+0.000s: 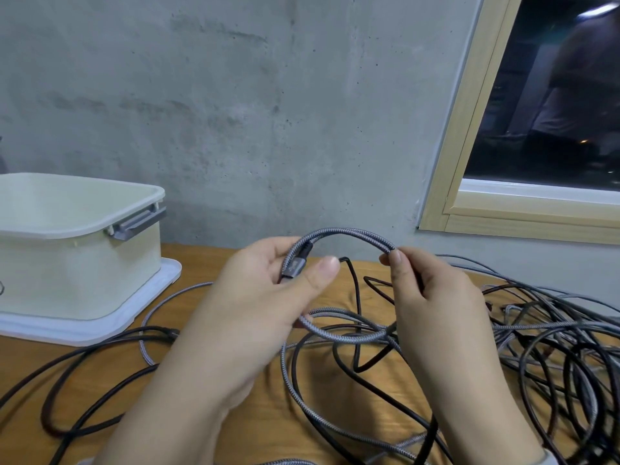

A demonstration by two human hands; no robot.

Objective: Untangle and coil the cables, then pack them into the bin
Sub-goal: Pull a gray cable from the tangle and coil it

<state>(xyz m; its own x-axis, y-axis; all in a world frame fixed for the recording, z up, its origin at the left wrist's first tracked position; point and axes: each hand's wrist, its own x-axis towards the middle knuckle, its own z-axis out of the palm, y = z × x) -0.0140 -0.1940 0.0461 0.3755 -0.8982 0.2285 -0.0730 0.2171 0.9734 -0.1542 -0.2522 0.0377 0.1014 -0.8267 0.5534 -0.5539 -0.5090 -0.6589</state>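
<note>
The left hand [268, 307] holds a grey braided cable [349, 233] near its plug [292, 267]: the thumb lies across the front of the metal plug and the fingers curl behind it, so the plug end is gripped in that hand. The right hand [436, 297] pinches the same cable a little further along, thumb and fingertips closed round it. Between the two hands the cable rises in a doubled arch, and below them it sweeps back in a lower curve, so that together the strands form a rough loop held up above the table [261, 421].

Under the hands the rest of the grey cable drops to the wooden table top and runs off toward the near edge and toward the left. Several black cables [357, 297] cross beneath the loop, one standing up in a narrow bend just behind the left thumb. Toward the right edge of the table lies a dense tangle of cables [553, 337], black and grey mixed, overlapping so much that single strands cannot be followed. More black cable [84, 364] loops across the near left part of the table.

At the far left corner stands a cream bin [77, 263] with a grey handle [137, 223] on its side; it sits on a white lid [147, 300], and nothing can be made out inside it. Behind the table is a grey concrete wall [235, 112], with a window [553, 95] in a light wooden frame at the far right
</note>
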